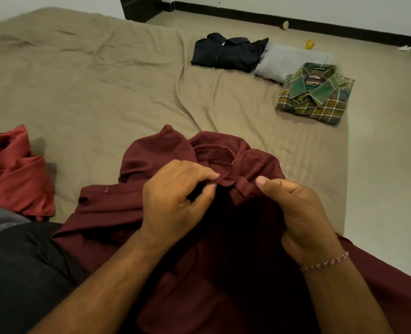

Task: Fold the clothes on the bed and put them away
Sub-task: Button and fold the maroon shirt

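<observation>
Both hands pinch the dark red cotton shirt (166, 150) at its collar: left hand (173, 201) on one side, right hand (298, 213) on the other. It lies bunched on the tan bed (91, 92) by the person. If one hand slips, the collar could twist and fold crooked.

Both hands, left (175, 201) and right (298, 213), pinch maroon shirt (156, 153) collar; three folded shirts (315, 92) far right on bed (91, 80).

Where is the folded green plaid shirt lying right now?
In the head view, the green plaid shirt lies at the bed's far right edge, just in front of the folded grey garment.
</observation>
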The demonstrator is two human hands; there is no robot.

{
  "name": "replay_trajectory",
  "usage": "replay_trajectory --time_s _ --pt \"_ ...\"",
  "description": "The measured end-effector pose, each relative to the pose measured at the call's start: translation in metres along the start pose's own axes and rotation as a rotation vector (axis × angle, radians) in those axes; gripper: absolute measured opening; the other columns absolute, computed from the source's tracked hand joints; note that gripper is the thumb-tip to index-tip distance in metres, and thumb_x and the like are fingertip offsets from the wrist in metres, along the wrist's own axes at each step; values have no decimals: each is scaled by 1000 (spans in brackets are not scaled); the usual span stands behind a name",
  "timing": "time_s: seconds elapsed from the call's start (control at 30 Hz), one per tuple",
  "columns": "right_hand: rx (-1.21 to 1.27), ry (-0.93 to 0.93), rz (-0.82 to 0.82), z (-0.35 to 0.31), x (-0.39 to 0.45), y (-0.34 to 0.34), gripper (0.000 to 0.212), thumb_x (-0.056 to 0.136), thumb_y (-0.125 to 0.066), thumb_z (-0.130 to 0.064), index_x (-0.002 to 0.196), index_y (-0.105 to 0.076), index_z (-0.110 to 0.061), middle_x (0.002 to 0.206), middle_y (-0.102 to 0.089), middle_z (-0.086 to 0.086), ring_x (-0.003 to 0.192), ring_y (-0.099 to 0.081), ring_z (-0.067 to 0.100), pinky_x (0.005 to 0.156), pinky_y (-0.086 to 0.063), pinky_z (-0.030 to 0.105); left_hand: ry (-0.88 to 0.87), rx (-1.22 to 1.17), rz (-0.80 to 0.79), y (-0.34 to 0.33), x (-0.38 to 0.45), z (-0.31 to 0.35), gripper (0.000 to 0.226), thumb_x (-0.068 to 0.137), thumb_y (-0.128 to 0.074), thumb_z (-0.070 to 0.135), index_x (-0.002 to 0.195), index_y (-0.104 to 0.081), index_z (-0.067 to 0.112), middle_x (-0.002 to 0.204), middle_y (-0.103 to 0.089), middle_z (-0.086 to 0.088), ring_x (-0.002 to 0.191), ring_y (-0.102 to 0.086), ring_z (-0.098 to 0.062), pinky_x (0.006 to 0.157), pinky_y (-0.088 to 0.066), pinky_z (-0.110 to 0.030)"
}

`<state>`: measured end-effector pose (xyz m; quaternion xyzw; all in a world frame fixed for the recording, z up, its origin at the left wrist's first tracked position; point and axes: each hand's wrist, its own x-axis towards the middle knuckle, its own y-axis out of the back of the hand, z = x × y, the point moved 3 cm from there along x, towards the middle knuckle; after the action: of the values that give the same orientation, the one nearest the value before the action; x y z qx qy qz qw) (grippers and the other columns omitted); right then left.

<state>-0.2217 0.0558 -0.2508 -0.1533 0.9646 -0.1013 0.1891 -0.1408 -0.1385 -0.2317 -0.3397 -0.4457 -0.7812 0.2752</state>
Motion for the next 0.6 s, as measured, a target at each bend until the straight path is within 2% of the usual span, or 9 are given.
replay_trajectory --time_s 0.07,0.2,0.47,0.6 --pt "9 32 -90 -3 -4 -7 28 76 -79 -22 91 -78 1 97 -77 23 92 -76 33 82 -61 34 -66 -15 1 -1 -2 4 4 90 -77 7 88 -80 8 91 -77 1 83 -70 -12 75 -54 -31" --pt "-35 96 -163 -4 -6 -11 30 76 -76 -14 102 -77 1 101 -77 20 98 -76 30 87 -61 32 -100 -61 7 -1 -3 7 4 91 -78 8 88 -81 6 93 -78 -1 82 -71 -15 72 -53 -33" --pt "-54 189 -188 -6 -12 -16 17 78 -74 -11 91 -84 -16 95 -79 12 92 -77 22 80 -59 23 -144 -96 -19 -6 -5 14 4 91 -80 7 88 -82 6 93 -78 -2 78 -71 -20 68 -51 -38" --pt "-14 177 -160 -6 -12 -18 13 78 -75 -9 88 -82 -14 92 -79 14 88 -77 23 78 -60 24 -164 -55 14 -7 -8 13 4 90 -82 10 86 -83 9 94 -79 2 76 -69 -22 64 -50 -43"
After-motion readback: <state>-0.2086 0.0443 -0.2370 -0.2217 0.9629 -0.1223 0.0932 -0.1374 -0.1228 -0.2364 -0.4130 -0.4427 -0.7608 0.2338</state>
